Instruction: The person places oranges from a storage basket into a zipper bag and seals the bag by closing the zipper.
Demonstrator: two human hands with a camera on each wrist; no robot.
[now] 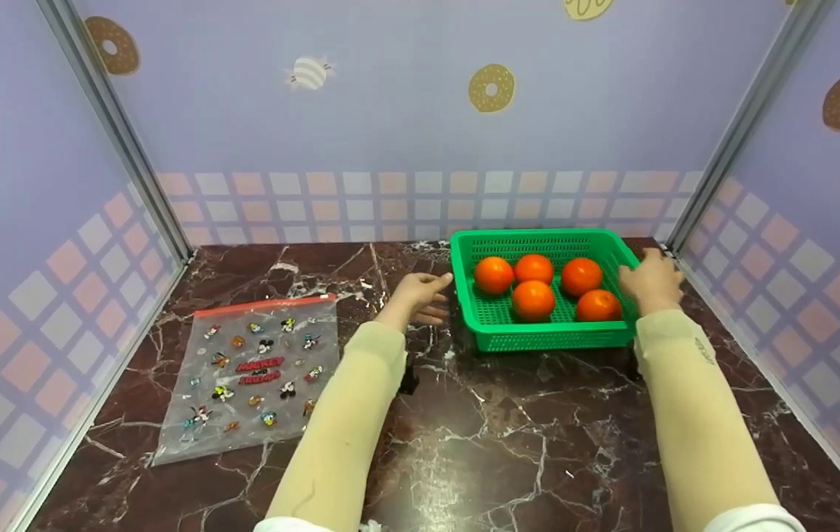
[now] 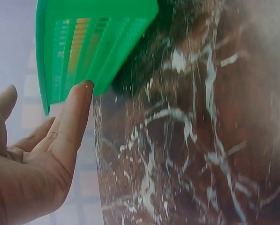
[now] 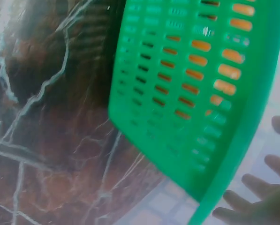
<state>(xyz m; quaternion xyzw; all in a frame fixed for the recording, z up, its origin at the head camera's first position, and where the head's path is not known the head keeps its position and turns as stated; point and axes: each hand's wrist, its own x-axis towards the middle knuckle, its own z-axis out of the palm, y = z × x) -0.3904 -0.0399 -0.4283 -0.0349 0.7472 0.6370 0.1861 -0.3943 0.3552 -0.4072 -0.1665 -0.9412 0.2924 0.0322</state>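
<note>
A green plastic basket (image 1: 552, 340) with slotted walls stands on the dark marbled table, and several oranges (image 1: 533, 300) lie inside it. My left hand (image 1: 420, 297) is just off the basket's left side, thumb pointing at the rim. In the left wrist view its fingers (image 2: 73, 110) are extended and loosely bent beside the basket wall (image 2: 90, 51), with nothing in the palm. On the opposite side, my right hand (image 1: 652, 283) is at the right rim. The right wrist view shows its fingers (image 3: 257, 185) spread apart just beyond the rim (image 3: 240, 154).
To the left lies a flat clear zip bag (image 1: 261, 399) with a red top strip and printed cartoon figures. Purple patterned panels (image 1: 390, 125) enclose the marbled table (image 1: 493, 458) at the back and both sides, with metal posts (image 1: 730, 122) in the corners.
</note>
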